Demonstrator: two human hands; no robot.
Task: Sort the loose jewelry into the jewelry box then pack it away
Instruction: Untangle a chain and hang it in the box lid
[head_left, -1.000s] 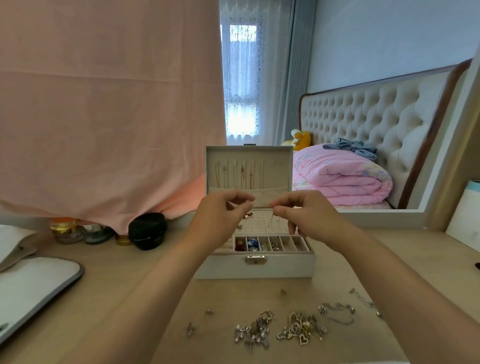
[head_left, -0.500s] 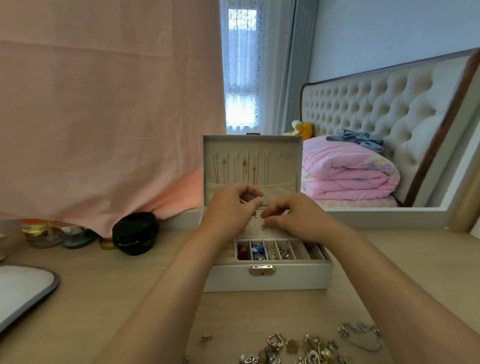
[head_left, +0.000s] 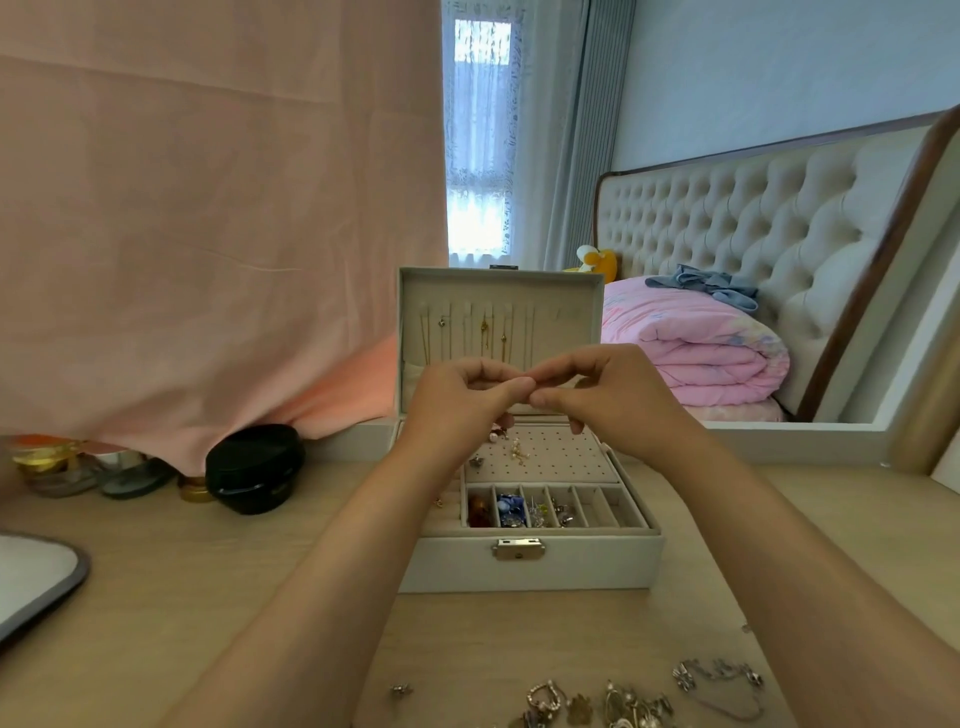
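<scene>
A white jewelry box (head_left: 571, 566) stands open on the wooden table, its lid (head_left: 563, 291) upright with thin necklaces hanging inside. Small front compartments (head_left: 519, 509) hold beads and rings, and a perforated earring panel (head_left: 561, 457) carries a few studs. Above the panel, my left hand (head_left: 457, 400) and right hand (head_left: 618, 395) meet at the fingertips. Both pinch a tiny piece of jewelry that the fingers hide. Loose jewelry (head_left: 597, 706) lies in a heap at the table's near edge, with a silver chain (head_left: 722, 675) to its right and a single stud (head_left: 401, 690) to its left.
A black round jar (head_left: 254, 467) and small glass jars (head_left: 57, 467) stand left of the box under a hanging pink cloth (head_left: 208, 234). A white grey-rimmed tray (head_left: 31, 582) lies at the far left. A mirror behind the box reflects a bed.
My hands have come together, from a small gap to touching fingertips, and now sit higher in front of the lid. The view has moved closer to the box.
</scene>
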